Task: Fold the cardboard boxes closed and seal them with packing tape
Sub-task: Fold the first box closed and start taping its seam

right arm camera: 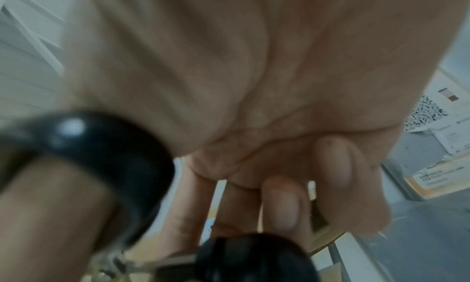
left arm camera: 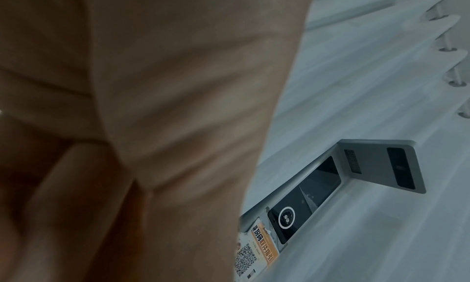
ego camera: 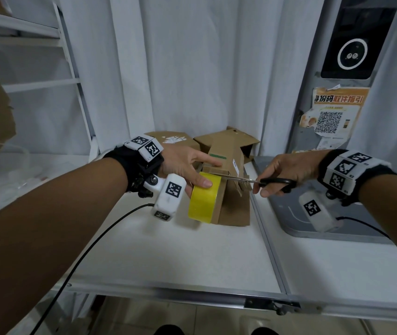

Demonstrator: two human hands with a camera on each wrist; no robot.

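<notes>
My left hand (ego camera: 183, 165) is wrapped round the yellow roll of packing tape (ego camera: 204, 198), thumb lying across its top edge and forefinger stretched out flat onto the top of the cardboard box (ego camera: 231, 189), so the roll stands on edge, pressed against the box's left side. The box sits on the white table (ego camera: 192, 257), near its right edge, its top flaps folded down. My right hand (ego camera: 287, 172) has its fingers through the black handles of the scissors (ego camera: 265, 181), thumb in one loop, and the blades point left across the top of the box toward the roll; whether they are biting on tape I cannot tell, the strip is too thin to make out. From my right wrist I see the black loops (right arm camera: 122, 165) up close, blurred, with my fingers curled in behind them. My left wrist view is mostly my own palm. Behind the box lie more brown cardboard pieces (ego camera: 226, 141), flaps up, against the white curtain (ego camera: 192, 68). On the right, a grey panel (ego camera: 352, 68) carries an orange QR poster (ego camera: 333, 114).
</notes>
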